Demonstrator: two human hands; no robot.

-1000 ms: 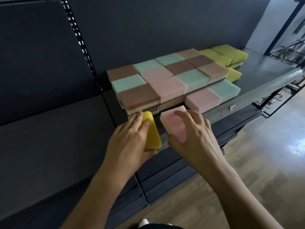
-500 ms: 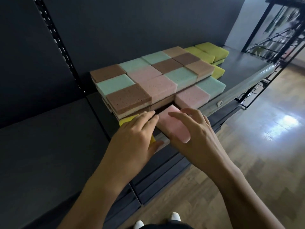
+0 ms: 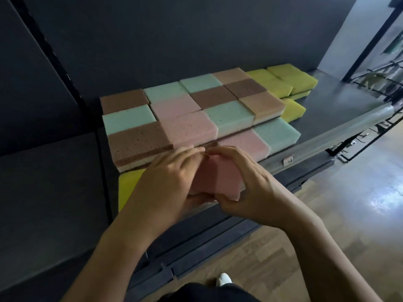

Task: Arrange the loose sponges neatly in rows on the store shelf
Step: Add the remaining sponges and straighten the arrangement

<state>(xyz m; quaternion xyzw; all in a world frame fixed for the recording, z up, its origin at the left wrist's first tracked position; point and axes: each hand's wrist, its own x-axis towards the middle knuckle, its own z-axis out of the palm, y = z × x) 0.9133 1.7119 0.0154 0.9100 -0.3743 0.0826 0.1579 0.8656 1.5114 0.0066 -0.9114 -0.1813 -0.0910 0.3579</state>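
From the head view, your left hand (image 3: 168,182) and right hand (image 3: 246,184) both close around one pink sponge (image 3: 214,182) at the shelf (image 3: 340,118) front edge, fingertips meeting over its far end. Its long axis points away toward the stacked rows (image 3: 196,114); a yellow sponge (image 3: 128,186) lies just left, nearer your left hand.

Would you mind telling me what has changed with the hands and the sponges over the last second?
The left hand let go of the flat yellow sponge, which now lies on the dark metal shelf, and moved right. Both hands now clasp the pink rectangular sponge, with the right hand gripping its right side. The stacked rows of brown, mint and pink sponges kept their arrangement.
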